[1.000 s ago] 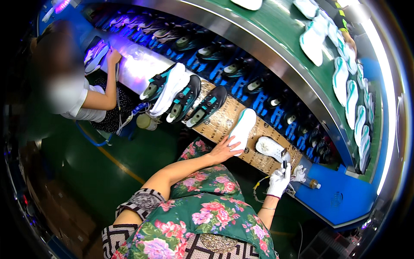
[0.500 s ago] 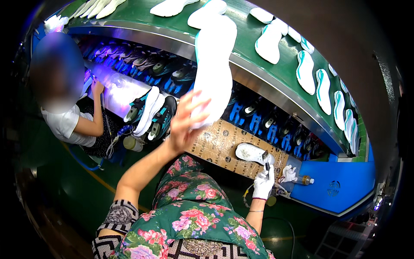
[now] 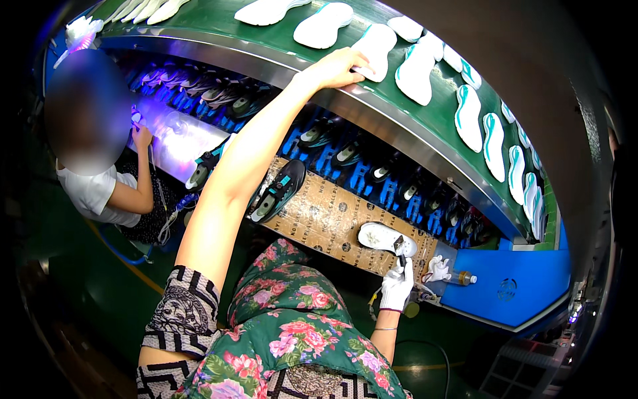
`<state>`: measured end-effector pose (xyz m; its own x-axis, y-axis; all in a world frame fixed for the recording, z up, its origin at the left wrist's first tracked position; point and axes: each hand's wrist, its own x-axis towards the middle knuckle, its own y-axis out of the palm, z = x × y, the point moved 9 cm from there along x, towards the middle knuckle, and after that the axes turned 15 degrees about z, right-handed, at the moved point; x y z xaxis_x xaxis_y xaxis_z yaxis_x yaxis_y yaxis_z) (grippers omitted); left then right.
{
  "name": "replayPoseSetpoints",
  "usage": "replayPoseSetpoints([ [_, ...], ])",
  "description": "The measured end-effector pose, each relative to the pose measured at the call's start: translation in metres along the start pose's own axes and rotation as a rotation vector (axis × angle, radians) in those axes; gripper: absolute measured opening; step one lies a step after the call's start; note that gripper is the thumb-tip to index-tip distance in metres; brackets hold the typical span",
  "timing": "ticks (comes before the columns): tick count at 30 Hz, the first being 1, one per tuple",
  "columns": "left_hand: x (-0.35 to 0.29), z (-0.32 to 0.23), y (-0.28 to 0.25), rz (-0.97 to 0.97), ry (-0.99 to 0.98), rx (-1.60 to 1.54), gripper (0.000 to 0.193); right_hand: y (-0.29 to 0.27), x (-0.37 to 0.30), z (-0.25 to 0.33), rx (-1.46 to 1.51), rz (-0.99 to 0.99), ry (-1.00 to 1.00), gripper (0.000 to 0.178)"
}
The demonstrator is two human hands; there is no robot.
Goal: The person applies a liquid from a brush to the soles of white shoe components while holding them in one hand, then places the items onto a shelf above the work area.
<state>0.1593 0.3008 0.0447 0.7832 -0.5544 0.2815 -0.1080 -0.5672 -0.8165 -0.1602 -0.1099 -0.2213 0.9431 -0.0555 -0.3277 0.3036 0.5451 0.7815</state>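
Note:
My bare left hand [image 3: 340, 68] reaches far out over the green belt. Its fingers and thumb are closed on the near end of a white shoe sole [image 3: 377, 50] lying there. In a white knitted glove, my right hand [image 3: 397, 284] grips a small brush [image 3: 402, 261] with a dark handle. The brush head rests in a white sole-shaped tray [image 3: 380, 237], stained inside, on the brown-papered bench [image 3: 325, 216]. Left of the tray stands a black shoe upper [image 3: 279, 189] with teal straps, partly behind my left forearm.
Several white soles with teal edges, such as one sole [image 3: 468, 118], lie along the curved green belt [image 3: 279, 32]. Beneath it runs a rack of shoes on blue holders [image 3: 359, 176]. A co-worker [image 3: 100, 189] sits at left. A bottle [image 3: 465, 277] lies near the blue panel [image 3: 512, 286].
My left hand has moved up and away with a white sole, which now lies on the belt. The brush has shifted slightly within the tray. Belt soles have shifted a little.

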Motion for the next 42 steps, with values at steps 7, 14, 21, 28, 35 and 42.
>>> replayPoseSetpoints([
  [7,-0.008,-0.02,-0.009,-0.26,0.049,0.214,0.047,0.006,0.008,0.01,-0.051,-0.063,-0.062,0.018],
  [14,-0.033,-0.039,-0.004,-0.314,-0.182,0.271,0.037,0.006,0.026,0.017,-0.101,-0.019,-0.064,0.027],
  [21,-0.012,-0.045,-0.008,-0.331,-0.296,0.27,0.036,0.006,0.052,0.009,-0.022,0.046,-0.015,0.023],
  [28,-0.046,-0.074,-0.057,-0.45,0.011,-0.037,0.05,-0.003,0.066,0.006,0.1,0.162,0.045,0.019],
  [35,-0.2,0.037,-0.22,-1.028,-0.232,0.496,0.024,0.001,0.051,-0.013,0.102,-0.019,-0.061,0.02],
  [42,-0.309,0.216,-0.319,-0.608,-1.244,0.636,0.074,0.037,0.03,-0.021,0.08,-0.018,-0.047,0.039],
])
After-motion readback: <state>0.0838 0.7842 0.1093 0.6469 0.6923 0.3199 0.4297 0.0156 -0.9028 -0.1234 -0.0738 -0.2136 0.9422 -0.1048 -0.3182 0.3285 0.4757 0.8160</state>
